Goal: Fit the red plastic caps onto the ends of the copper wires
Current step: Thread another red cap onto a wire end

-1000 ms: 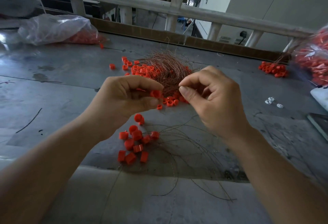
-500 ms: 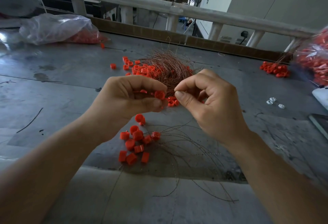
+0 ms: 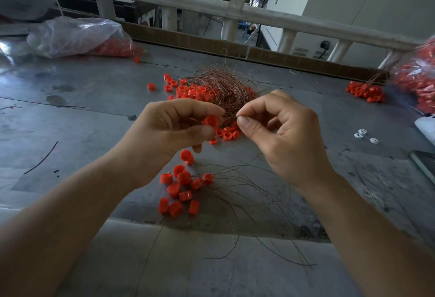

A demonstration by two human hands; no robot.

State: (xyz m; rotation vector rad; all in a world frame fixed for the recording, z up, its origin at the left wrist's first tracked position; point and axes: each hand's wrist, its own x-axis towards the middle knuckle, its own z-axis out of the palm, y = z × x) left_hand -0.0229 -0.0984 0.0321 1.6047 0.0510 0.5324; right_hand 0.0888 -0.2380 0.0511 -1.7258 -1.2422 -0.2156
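My left hand [image 3: 169, 129] pinches a red plastic cap [image 3: 211, 121] between thumb and fingers above the table. My right hand [image 3: 280, 131] pinches a thin copper wire end [image 3: 236, 115] just right of that cap, thumb and forefinger together. Behind the hands lies a tangled bundle of copper wires [image 3: 223, 87] with several loose red caps [image 3: 188, 90] around it. Below the hands, several red caps [image 3: 180, 188] sit on the ends of wires [image 3: 249, 193] that fan out to the right.
A grey metal table [image 3: 82, 113] carries everything. A clear bag of red caps [image 3: 77, 37] lies at the far left, another bag [image 3: 419, 80] at the far right beside a small cap pile [image 3: 366, 91]. Small white clips [image 3: 363, 134] lie at right. A white railing [image 3: 188, 4] runs behind.
Both hands have shifted slightly; the right hand's pinched fingertips have come closer to the cap held in the left hand.
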